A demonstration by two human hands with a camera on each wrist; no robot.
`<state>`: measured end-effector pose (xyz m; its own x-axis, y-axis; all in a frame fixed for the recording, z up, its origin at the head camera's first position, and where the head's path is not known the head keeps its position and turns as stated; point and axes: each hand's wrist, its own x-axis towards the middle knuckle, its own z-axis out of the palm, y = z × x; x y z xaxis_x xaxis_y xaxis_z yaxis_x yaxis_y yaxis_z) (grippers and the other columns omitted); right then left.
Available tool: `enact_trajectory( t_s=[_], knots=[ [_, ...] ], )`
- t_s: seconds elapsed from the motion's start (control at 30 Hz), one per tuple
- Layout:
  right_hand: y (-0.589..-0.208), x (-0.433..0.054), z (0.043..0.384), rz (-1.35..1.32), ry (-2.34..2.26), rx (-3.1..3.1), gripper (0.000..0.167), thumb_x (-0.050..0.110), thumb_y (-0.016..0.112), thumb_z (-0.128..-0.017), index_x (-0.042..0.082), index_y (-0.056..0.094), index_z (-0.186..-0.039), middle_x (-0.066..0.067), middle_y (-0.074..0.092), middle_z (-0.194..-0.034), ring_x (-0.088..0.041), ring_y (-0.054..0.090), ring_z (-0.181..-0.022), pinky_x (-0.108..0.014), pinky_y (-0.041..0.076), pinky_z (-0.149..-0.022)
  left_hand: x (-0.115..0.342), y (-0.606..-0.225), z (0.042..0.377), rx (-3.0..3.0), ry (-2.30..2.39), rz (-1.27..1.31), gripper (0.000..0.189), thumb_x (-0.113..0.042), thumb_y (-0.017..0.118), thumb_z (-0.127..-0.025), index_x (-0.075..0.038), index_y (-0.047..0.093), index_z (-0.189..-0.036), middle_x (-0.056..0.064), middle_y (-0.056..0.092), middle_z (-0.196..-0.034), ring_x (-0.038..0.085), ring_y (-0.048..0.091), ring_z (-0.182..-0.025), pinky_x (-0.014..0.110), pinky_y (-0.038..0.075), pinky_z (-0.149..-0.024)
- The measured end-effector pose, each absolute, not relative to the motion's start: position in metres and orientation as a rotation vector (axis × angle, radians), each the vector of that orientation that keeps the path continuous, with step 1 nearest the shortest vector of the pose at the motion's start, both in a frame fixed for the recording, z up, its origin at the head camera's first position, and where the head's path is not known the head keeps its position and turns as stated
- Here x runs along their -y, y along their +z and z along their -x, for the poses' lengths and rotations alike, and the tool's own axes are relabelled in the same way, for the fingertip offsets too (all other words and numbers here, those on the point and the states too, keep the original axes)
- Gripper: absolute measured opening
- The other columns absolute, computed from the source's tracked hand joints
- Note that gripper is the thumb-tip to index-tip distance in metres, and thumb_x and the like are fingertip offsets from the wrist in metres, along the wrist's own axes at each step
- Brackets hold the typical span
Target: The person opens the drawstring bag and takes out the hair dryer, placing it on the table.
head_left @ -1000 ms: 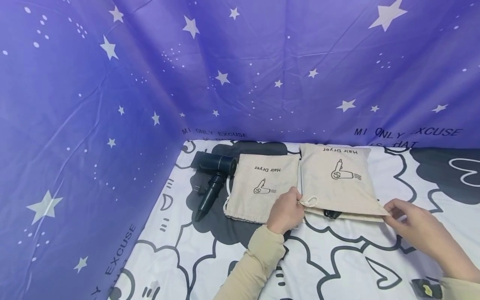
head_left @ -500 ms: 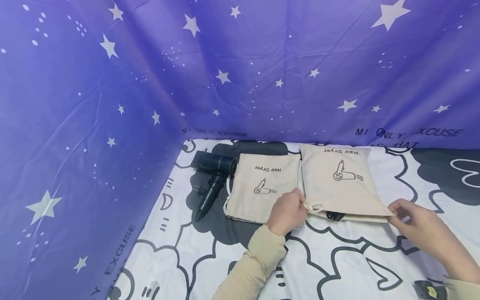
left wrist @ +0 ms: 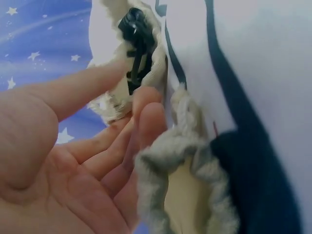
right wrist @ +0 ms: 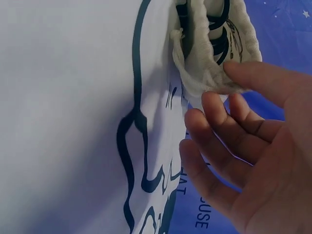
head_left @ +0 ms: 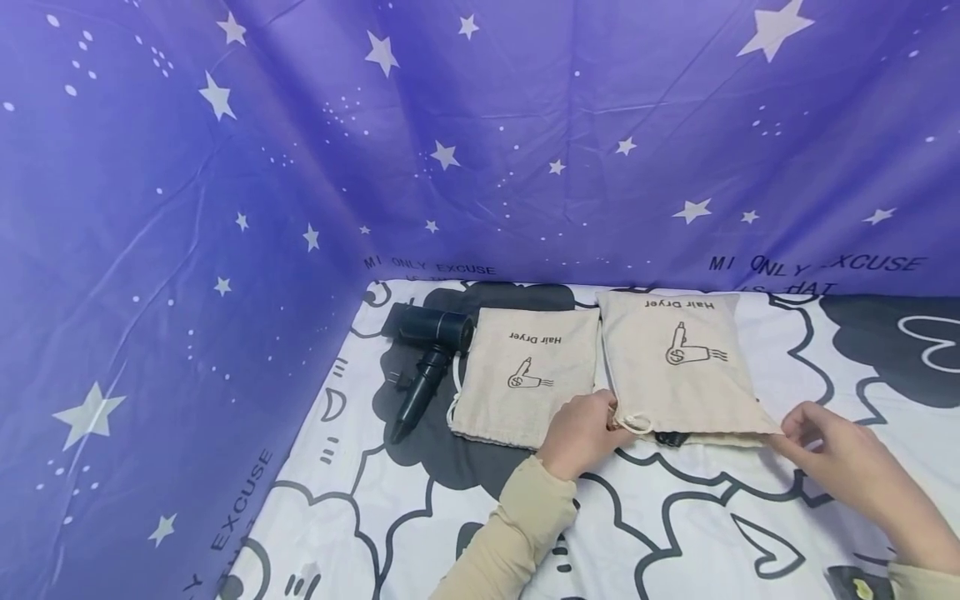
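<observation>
A cream drawstring bag (head_left: 693, 387) printed "Hair Dryer" lies on the right, its mouth toward me. My left hand (head_left: 581, 435) pinches the left corner of that mouth, beside the looped white drawstring (head_left: 635, 424). At the right corner, my right hand (head_left: 836, 454) pinches the cloth between thumb and fingers. Through the gap in the mouth a coiled black cord (left wrist: 138, 31) shows; the right wrist view also has this cord (right wrist: 222, 41) inside. Whatever else the bag holds is hidden by the cloth.
Left of it lies a second, flatter "Hair Dryer" bag (head_left: 536, 379), partly under my left hand. A dark hair dryer (head_left: 431, 329) with its plug rests farther left. The patterned white cloth (head_left: 697, 517) meets a purple starred curtain (head_left: 525, 167) behind.
The bag's mouth has shifted slightly right and toward me, with both hands keeping their grip on its corners. The hair dryer and the flatter bag have stayed in place.
</observation>
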<state>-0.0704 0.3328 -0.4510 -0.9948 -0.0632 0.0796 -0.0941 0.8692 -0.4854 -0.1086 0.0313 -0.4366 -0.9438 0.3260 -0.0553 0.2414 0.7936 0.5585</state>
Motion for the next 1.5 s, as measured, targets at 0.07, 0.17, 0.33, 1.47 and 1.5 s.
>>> enact_trajectory(
  t_s=[0.07,0.17,0.33,1.47,1.5],
  knots=[
    [-0.45,-0.33,0.067,-0.112,0.787,3.006,0.028,0.026,0.075,-0.088,0.014,0.052,-0.078,-0.002,0.067,-0.075,-0.004,0.052,-0.062,-0.025,0.037,-0.053,-0.03,-0.435,0.109,-2.8,0.875,-0.442,0.032,-0.037,0.08,-0.082,-0.017,0.055,-0.078,-0.011,0.036,-0.055,0.005,0.036,-0.049,0.02,0.029,-0.045],
    [-0.451,-0.322,0.062,-0.121,0.82,3.021,0.032,0.032,0.072,-0.09,0.017,0.05,-0.073,0.001,0.063,-0.071,-0.002,0.047,-0.061,-0.024,0.034,-0.054,-0.029,-0.433,0.11,-2.758,0.935,-0.422,0.037,-0.042,0.081,-0.08,-0.016,0.055,-0.08,-0.01,0.034,-0.056,0.006,0.033,-0.049,0.021,0.029,-0.045],
    [-0.452,-0.312,0.058,-0.134,0.839,3.027,0.027,0.031,0.071,-0.092,0.016,0.056,-0.076,0.007,0.056,-0.067,0.005,0.046,-0.064,-0.023,0.037,-0.053,-0.031,-0.431,0.112,-2.758,0.985,-0.408,0.041,-0.051,0.073,-0.085,-0.016,0.053,-0.078,-0.01,0.032,-0.055,0.006,0.03,-0.048,0.022,0.027,-0.045],
    [-0.43,-0.345,0.059,0.035,0.737,2.931,0.029,0.02,0.046,-0.104,0.01,0.063,-0.081,0.003,0.062,-0.07,0.007,0.044,-0.059,-0.027,0.038,-0.054,-0.082,-0.421,0.08,-2.905,1.03,-0.606,0.016,-0.04,0.068,-0.092,-0.025,0.071,-0.095,-0.021,0.071,-0.083,-0.017,0.053,-0.066,0.003,0.034,-0.059],
    [-0.431,-0.346,0.059,0.033,0.757,2.929,0.029,0.019,0.046,-0.104,0.009,0.063,-0.084,0.003,0.062,-0.07,0.009,0.044,-0.058,-0.026,0.039,-0.053,-0.083,-0.421,0.078,-2.904,1.025,-0.61,0.016,-0.041,0.068,-0.092,-0.025,0.071,-0.094,-0.022,0.07,-0.081,-0.018,0.052,-0.065,0.003,0.033,-0.059]
  ],
)
